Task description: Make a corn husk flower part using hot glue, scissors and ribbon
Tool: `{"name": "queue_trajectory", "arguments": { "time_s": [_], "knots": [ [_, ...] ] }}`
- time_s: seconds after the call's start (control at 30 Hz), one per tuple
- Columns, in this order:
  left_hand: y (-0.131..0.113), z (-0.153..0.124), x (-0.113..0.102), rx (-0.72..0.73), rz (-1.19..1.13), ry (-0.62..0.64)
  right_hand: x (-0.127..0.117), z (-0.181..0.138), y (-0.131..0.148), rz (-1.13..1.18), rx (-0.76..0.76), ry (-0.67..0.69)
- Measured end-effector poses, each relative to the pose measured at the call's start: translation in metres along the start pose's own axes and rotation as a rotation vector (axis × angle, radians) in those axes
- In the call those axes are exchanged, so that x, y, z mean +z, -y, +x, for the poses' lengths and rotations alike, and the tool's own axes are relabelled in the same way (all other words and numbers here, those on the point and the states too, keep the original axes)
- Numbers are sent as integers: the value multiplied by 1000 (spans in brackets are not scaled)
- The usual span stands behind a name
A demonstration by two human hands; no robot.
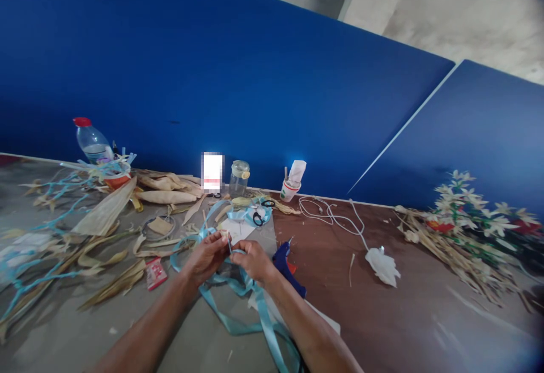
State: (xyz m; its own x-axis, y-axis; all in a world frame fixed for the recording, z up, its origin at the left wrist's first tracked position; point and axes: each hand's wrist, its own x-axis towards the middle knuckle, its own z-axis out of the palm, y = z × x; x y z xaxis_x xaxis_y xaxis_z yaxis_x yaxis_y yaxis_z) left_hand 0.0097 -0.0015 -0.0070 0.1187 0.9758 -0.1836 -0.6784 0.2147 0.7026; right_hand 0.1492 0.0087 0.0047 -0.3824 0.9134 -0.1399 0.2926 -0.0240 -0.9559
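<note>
My left hand (211,255) is closed in a pinch on a small pale piece, perhaps corn husk, mostly covered by the fingers. My right hand (254,261) is beside it, its thumb and finger closed on a light blue ribbon (266,322). A short strip of ribbon shows between the two hands. Loose ribbon loops hang below the hands and trail toward me under my right forearm. Behind the hands lie a white sheet of paper (238,230) and black-handled scissors (258,219). A blue glue gun (289,268) lies just right of my right hand.
Dried corn husks (110,208) spread over the left side, near a red-capped bottle (91,140) and a red packet (156,274). A glass jar (239,179) and a paper cup (289,190) stand by the blue partition (255,95). A white cable (335,220) and husk flowers (463,206) are right.
</note>
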Motion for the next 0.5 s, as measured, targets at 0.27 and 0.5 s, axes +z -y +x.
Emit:
{"name": "queue_trajectory", "arguments": {
  "time_s": [0.27, 0.5],
  "knots": [
    [6, 4, -3, 117, 203, -129, -1, 1, -1, -345, -148, -129],
    [3, 4, -4, 86, 267, -124, -2, 2, 1, -404, -102, -123]
  ]
}}
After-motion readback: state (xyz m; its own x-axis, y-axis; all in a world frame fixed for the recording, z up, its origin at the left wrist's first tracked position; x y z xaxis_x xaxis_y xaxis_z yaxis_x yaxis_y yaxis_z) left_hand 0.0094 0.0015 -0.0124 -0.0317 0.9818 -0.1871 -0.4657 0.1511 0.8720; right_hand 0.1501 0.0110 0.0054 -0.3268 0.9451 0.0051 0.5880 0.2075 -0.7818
